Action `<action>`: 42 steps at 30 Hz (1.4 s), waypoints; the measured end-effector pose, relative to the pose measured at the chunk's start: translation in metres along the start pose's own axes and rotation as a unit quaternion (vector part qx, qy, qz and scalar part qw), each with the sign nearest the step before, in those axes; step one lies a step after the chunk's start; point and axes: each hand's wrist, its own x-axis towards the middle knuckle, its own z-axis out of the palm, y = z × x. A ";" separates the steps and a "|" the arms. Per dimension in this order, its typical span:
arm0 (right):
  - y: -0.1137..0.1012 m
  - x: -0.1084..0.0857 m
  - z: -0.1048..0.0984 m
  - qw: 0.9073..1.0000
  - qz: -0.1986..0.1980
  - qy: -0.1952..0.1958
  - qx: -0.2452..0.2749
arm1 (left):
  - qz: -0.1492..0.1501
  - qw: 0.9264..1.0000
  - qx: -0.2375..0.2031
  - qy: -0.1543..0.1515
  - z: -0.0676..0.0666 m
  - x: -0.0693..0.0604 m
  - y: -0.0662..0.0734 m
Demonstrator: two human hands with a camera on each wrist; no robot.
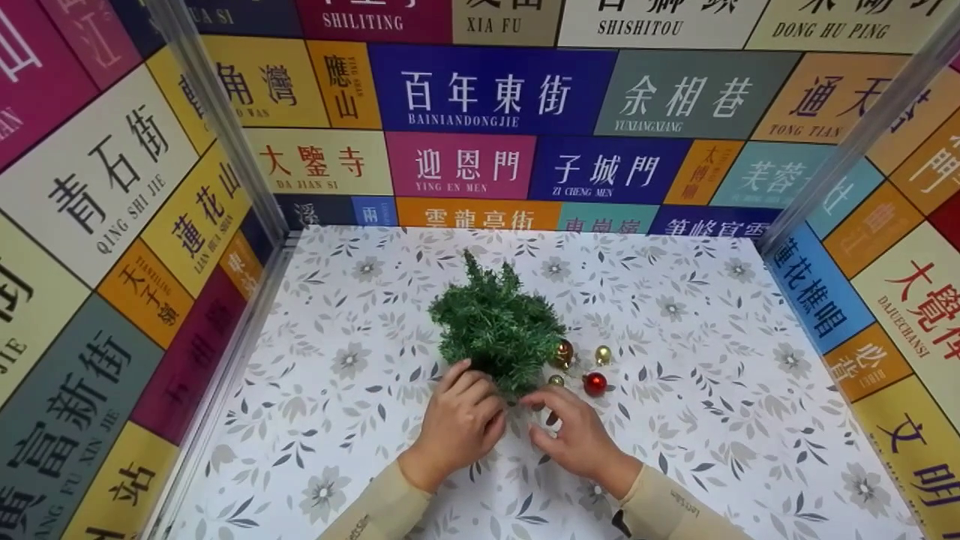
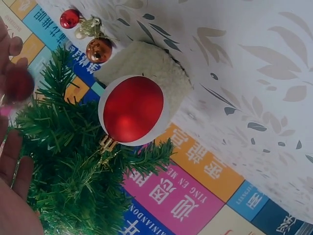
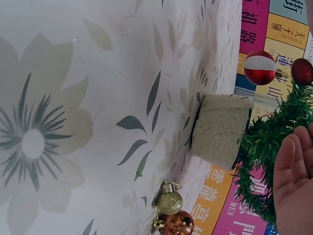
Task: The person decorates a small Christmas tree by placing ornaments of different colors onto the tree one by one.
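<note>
A small green Christmas tree stands between the hands in the head view. Its beige cloth-covered base shows in both wrist views. From its branches hangs a red-and-white ball ornament; a darker red ball is close by. The left hand is at the tree's near left side, its fingers bent and fingertips partly hidden. At the near right, the right hand has thumb and index finger apart. The dark red ball overlaps right-hand fingers in the left wrist view; I cannot tell whether they touch.
Right of the tree lie loose ball ornaments: a red one, a gold one, a copper one and a small glittery gold one. A leaf-patterned cloth covers the table, with sign-printed walls around it.
</note>
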 end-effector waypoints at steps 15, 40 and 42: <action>-0.008 0.012 0.010 0.996 -0.051 0.075 -0.010 | -0.027 1.000 -0.012 0.006 0.002 0.004 0.002; -0.004 0.012 0.016 0.995 -0.054 0.086 0.008 | -0.048 0.998 -0.023 -0.023 0.002 0.003 0.001; -0.003 0.011 0.016 0.995 -0.044 0.086 0.007 | -0.043 0.999 -0.019 -0.025 0.002 0.002 -0.001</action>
